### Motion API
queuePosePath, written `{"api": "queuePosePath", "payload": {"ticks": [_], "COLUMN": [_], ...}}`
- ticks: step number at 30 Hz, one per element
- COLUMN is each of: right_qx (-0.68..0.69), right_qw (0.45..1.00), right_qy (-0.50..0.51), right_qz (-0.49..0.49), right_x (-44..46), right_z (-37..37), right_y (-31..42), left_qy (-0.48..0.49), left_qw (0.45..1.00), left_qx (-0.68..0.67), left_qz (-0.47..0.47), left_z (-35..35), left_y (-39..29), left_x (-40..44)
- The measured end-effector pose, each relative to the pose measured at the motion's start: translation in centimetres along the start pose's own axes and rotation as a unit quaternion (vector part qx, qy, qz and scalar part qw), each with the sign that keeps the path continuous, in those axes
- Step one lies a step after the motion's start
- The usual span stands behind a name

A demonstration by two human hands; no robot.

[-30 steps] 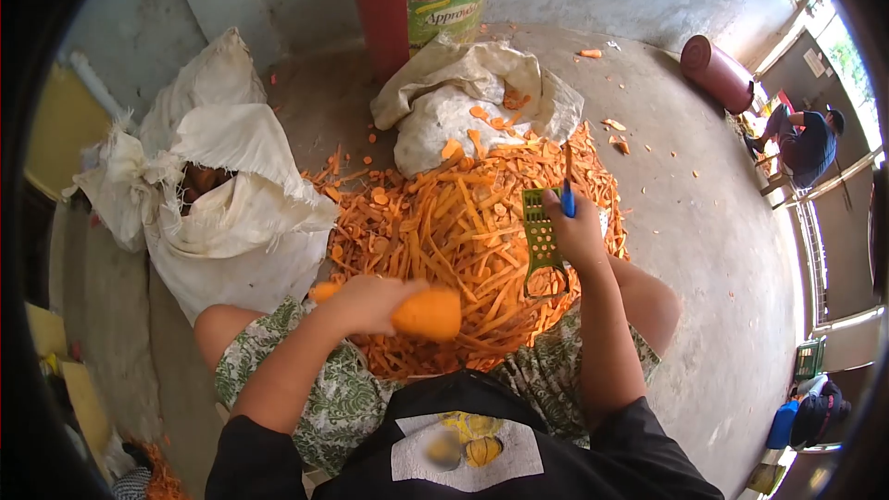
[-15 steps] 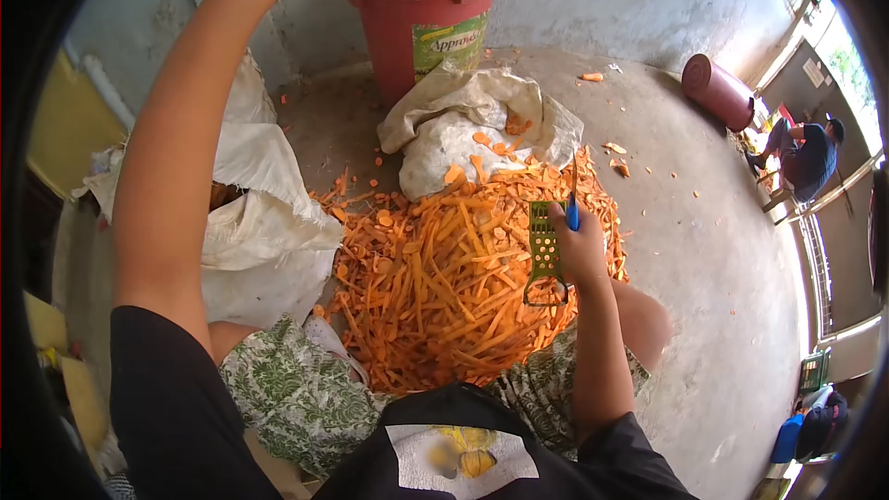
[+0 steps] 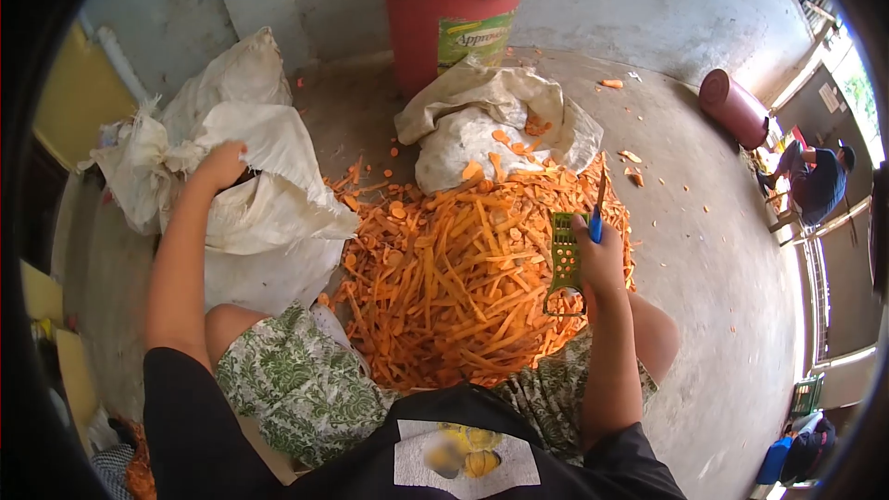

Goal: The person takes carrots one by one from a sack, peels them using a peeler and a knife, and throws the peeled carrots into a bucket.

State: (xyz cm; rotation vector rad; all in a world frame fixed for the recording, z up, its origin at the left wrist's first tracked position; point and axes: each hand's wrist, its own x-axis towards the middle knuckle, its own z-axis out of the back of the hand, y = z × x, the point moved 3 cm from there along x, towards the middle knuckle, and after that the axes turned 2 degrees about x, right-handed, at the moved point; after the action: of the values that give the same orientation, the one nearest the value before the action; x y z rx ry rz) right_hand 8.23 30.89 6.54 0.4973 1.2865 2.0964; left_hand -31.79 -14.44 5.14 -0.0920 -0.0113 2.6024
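At the left of the frame, above centre, the left hand [image 3: 220, 167] is at the open mouth of a white sack [image 3: 264, 222], its fingers partly hidden by the cloth, so whether they are apart or together cannot be told. Right of centre, the right hand [image 3: 603, 257] is clamped around a green perforated tool [image 3: 563, 250] and a blue-handled knife [image 3: 595, 225] whose blade points up the frame. Orange peelings [image 3: 444, 287] lie heaped across the middle, below a crumpled pale sack [image 3: 454, 148] and a red bucket [image 3: 412, 37] at top centre.
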Motion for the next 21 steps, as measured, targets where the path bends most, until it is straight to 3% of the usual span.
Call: {"api": "queuePosePath", "payload": {"ticks": [1, 2, 4, 6, 8, 10, 11, 12, 14, 15, 16, 18, 21], "right_qx": [-0.008, -0.017, -0.02, -0.048, -0.04, -0.033, -0.032, -0.029, -0.048, -0.068, -0.069, -0.069, -0.075], "right_qw": [1.0, 1.0, 1.0, 0.999, 0.999, 0.999, 0.999, 0.999, 0.998, 0.996, 0.996, 0.996, 0.995], "right_qy": [0.005, 0.009, 0.017, 0.021, 0.023, 0.025, 0.024, 0.023, 0.039, 0.049, 0.05, 0.051, 0.057], "right_qz": [0.0, -0.001, -0.003, -0.001, 0.004, 0.007, 0.001, -0.005, -0.008, -0.013, -0.015, -0.024, -0.016], "right_x": [0.2, 0.3, 0.2, 0.5, 0.5, 0.5, 0.5, 0.5, 0.5, 0.4, 0.3, 0.2, 0.0], "right_z": [-0.2, -0.4, -1.0, -1.4, -1.9, -2.1, -2.3, -2.6, -2.7, -2.8, -3.0, -3.7, -4.5], "right_y": [-0.2, -0.3, 0.3, 0.1, -0.1, -0.5, -0.7, -0.9, -0.8, -0.9, -0.9, -0.9, -0.1], "left_qy": [0.061, 0.063, -0.09, 0.018, 0.055, 0.219, 0.243, 0.245, 0.285, 0.244, 0.246, 0.35, 0.27], "left_qw": [0.996, 0.996, 0.995, 0.993, 0.992, 0.964, 0.964, 0.963, 0.958, 0.963, 0.963, 0.932, 0.959], "left_qx": [-0.006, -0.007, -0.026, -0.002, -0.034, -0.066, -0.046, -0.046, 0.042, 0.071, 0.07, 0.092, 0.077], "left_qz": [0.063, 0.066, 0.036, 0.115, 0.104, 0.138, 0.096, 0.101, -0.002, -0.086, -0.086, -0.004, 0.036], "left_z": [-1.6, -3.5, -5.8, -7.4, -10.2, -12.1, -12.0, -12.2, -12.9, -12.1, -13.0, -15.8, -17.1], "left_y": [1.0, 2.2, 3.8, 2.9, 3.7, 3.4, 3.6, 3.8, 3.0, 1.5, 1.8, 3.2, 4.9], "left_x": [-0.5, -1.3, -3.8, -5.7, -6.1, -6.7, -6.3, -6.5, -6.4, -7.0, -6.5, -5.7, -5.4]}}
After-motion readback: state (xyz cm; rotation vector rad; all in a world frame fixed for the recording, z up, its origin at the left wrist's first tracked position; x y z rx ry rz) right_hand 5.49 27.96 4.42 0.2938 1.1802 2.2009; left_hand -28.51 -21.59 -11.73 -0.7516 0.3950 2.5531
